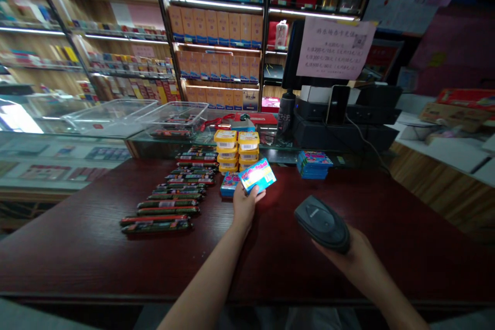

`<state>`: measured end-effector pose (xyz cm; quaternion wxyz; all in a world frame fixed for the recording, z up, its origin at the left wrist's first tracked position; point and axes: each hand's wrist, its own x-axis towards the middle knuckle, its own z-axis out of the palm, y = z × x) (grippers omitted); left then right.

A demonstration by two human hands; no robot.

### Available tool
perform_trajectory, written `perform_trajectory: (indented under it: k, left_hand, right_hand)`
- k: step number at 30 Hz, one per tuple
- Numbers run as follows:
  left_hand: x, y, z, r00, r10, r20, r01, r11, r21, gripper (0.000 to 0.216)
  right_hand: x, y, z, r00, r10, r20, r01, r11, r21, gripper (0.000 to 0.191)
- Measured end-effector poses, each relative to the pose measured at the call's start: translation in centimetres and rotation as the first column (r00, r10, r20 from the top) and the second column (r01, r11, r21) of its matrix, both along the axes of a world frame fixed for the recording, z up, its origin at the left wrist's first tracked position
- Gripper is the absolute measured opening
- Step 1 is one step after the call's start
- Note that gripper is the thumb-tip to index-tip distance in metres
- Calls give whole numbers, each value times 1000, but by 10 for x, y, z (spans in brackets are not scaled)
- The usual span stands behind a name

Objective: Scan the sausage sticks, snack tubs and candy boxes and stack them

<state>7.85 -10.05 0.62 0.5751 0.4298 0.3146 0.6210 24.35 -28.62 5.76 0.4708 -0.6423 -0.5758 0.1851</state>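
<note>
Between the thumb and fingers of my left hand (pixel 246 203) is a small blue box (pixel 260 175) with pink lettering, raised above the table. Below and behind it, more blue boxes (pixel 229 184) of the same look lie in front of stacked yellow tubs (pixel 226 152). My right hand (pixel 358 252) grips a dark barcode scanner (pixel 320 221), its head angled toward the upper left. Farther back on the right stands a stack of blue boxes (pixel 314 165). Left of the tubs, a long row of dark wrapped sticks (pixel 166 210) lies on the table.
The dark red table (pixel 93 252) meets a glass counter (pixel 185 139) bearing clear plastic trays (pixel 112 116). A monitor with a pink paper notice (pixel 334 49) stands behind, near a black phone (pixel 337 104) and a trailing cable. Shelves of boxed goods (pixel 216 26) line the back wall.
</note>
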Motion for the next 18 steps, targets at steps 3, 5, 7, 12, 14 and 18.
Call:
perform_trajectory:
  k: [3,5,7,12,14,18]
  left_hand:
    - [0,0,-1,999,-4,34,4,1000,3,46]
    - [0,1,-2,999,-2,45,2,1000,8,48]
    - [0,1,-2,999,-2,39,2,1000,9,50]
    - [0,-2,2,1000,-14,-3,14,1000,8,55]
    - [-1,-3,4,1000,-12,-9,12,1000,10,57]
    - [-2,-4,8,996,24,-91,-22,999,29,56]
  right_hand:
    - [-3,0,1,1000,-17,-11,17,1000,25,30]
    - [-3,0,1,1000,-18,-1,18,1000,22,29]
    - [2,0,-1,999,-35,40,35,999,-2,31]
    - [29,4,-13,942,-85,325,132,983,-125,34]
    - [37,7,-20,886,-82,457,177,970,-168,29]
    - [40,12,-39,737,-217,640,308,951,-32,23]
